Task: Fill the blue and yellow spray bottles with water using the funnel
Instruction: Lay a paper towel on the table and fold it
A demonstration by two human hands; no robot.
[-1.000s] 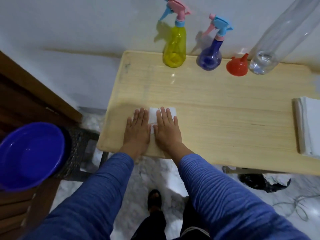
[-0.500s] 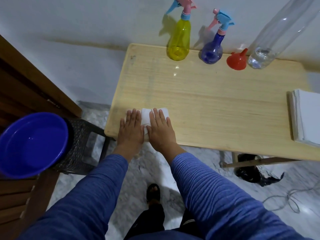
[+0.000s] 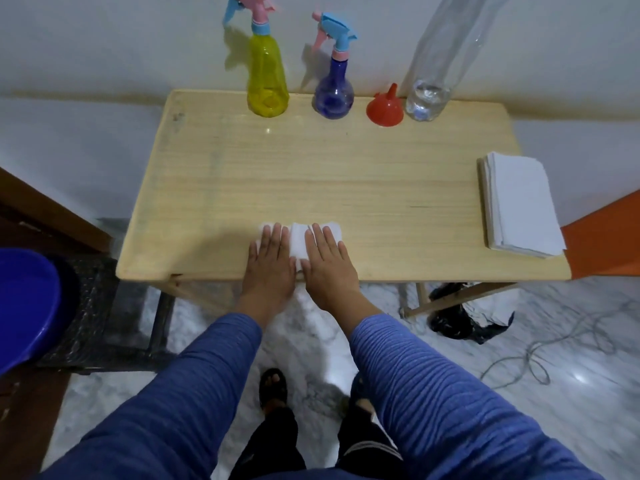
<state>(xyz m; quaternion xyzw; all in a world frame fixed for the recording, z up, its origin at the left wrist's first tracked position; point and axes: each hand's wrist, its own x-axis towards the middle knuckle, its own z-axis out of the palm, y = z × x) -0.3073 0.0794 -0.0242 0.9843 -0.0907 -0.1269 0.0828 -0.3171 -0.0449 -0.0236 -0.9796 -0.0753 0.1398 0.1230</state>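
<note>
Both hands lie flat, palms down, fingers straight, on a white cloth (image 3: pixel 300 242) at the near edge of the wooden table (image 3: pixel 346 174). The left hand (image 3: pixel 270 259) covers the cloth's left part and the right hand (image 3: pixel 327 259) its right part, with a strip of cloth showing between them; neither hand curls around anything. How far the cloth reaches under the palms is hidden.

The task's things stand in a row along the table's far edge, against the white wall, well apart from the hands. The yellow spray bottle (image 3: pixel 267 81) is farthest left in the row, upright, with a pink and blue trigger head whose top is cut off by the upper frame edge. Just to its right stands the blue spray bottle (image 3: pixel 334 93), also upright, with its blue and pink trigger head on. Whether either bottle holds water is hard to make out. Right of it the red funnel (image 3: pixel 385 109) sits mouth down, spout up. Beside the funnel, close or touching, is a tall clear plastic bottle (image 3: pixel 436 64), its upper part out of frame; its water level cannot be read.

Near the table's right edge lies a stack of folded white cloths (image 3: pixel 519 206). Left of the table, a blue basin (image 3: pixel 24 306) is cut off by the frame.
</note>
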